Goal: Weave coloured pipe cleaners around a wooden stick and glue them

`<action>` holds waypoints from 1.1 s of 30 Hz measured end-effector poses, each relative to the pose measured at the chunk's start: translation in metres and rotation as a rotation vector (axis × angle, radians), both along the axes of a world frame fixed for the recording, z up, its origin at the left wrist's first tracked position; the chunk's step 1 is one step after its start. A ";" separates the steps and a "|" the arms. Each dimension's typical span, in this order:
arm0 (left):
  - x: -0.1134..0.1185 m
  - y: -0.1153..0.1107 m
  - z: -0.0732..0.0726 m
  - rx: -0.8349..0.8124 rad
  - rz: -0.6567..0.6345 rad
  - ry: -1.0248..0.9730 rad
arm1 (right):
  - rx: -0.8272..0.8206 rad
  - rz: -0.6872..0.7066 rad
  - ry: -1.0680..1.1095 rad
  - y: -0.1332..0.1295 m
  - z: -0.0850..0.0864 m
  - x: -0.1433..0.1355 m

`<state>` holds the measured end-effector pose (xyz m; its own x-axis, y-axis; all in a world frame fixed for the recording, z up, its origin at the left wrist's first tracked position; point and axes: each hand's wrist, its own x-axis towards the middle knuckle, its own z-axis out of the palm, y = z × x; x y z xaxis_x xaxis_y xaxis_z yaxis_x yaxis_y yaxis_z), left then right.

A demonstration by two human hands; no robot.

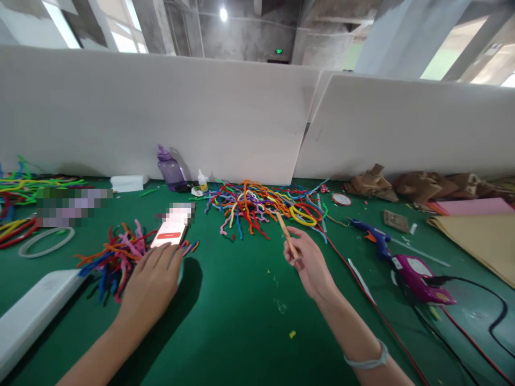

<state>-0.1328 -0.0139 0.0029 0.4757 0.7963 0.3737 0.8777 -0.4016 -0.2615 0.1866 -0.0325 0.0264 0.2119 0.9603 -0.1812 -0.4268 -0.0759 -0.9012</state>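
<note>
My right hand (306, 261) is closed round a slim tan stick, wooden in look (286, 235), which points up and away over the green table (237, 300). Just past its tip spreads a large tangle of colourful pipe cleaners (251, 206). My left hand (155, 276) reaches palm down, fingers stretched out at the near end of a lit phone (169, 228); whether it touches the phone I cannot tell. Beside and partly behind that hand lies a smaller heap of pipe cleaners (120, 252) in pink, orange and blue.
Purple bottle (171, 169) and small glue bottle (201, 181) stand by the white partition (161, 107). At right lie a blue glue gun (374, 236), a magenta device with cables (420, 279), and brown paper (478, 241). A white box-like object (38, 308) and a ring (46, 243) are at left.
</note>
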 end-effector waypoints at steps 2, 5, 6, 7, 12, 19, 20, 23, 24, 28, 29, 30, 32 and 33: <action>0.011 0.003 -0.004 -0.057 -0.152 -0.061 | -0.012 0.017 -0.001 -0.001 -0.002 -0.002; 0.025 0.016 -0.010 -0.251 -0.296 -0.079 | -0.010 0.035 -0.002 -0.001 -0.004 -0.005; 0.025 0.021 -0.012 -0.280 -0.285 -0.102 | -0.005 0.039 -0.005 -0.002 -0.005 -0.006; 0.023 0.024 -0.014 -0.296 -0.255 -0.128 | -0.001 0.042 -0.013 -0.002 -0.005 -0.007; -0.012 0.019 -0.020 -0.240 -0.156 -0.173 | 0.000 0.032 -0.074 -0.002 -0.006 -0.007; -0.094 0.013 -0.023 -0.023 -0.303 0.025 | 0.015 0.001 -0.145 0.001 -0.007 -0.003; -0.101 0.016 -0.021 0.000 -0.275 0.048 | 0.015 0.005 -0.183 0.001 -0.008 -0.003; -0.101 0.023 -0.008 0.065 -0.254 0.073 | 0.025 0.011 -0.286 0.003 -0.010 -0.002; -0.092 0.023 -0.001 0.099 -0.253 0.059 | 0.031 0.004 -0.293 0.004 -0.010 0.000; -0.027 0.023 0.024 0.138 -0.353 -0.079 | 0.014 0.025 -0.867 0.013 -0.004 0.012; -0.008 0.026 0.028 0.103 -0.337 -0.135 | -0.003 0.047 -1.060 0.016 -0.003 0.015; 0.011 0.031 0.032 0.037 -0.285 -0.166 | -0.023 0.071 -1.224 0.018 -0.001 0.017; 0.042 0.046 0.037 -0.049 -0.189 -0.189 | -0.060 0.114 -1.390 0.024 0.000 0.019; 0.055 0.056 0.038 -0.057 -0.173 -0.194 | -0.079 0.134 -1.455 0.027 0.000 0.019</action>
<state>-0.0775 0.0420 0.0405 0.5305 0.7315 0.4283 0.8262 -0.5592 -0.0681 0.2053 -0.0054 0.0262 0.1618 0.9851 0.0585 0.8513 -0.1094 -0.5131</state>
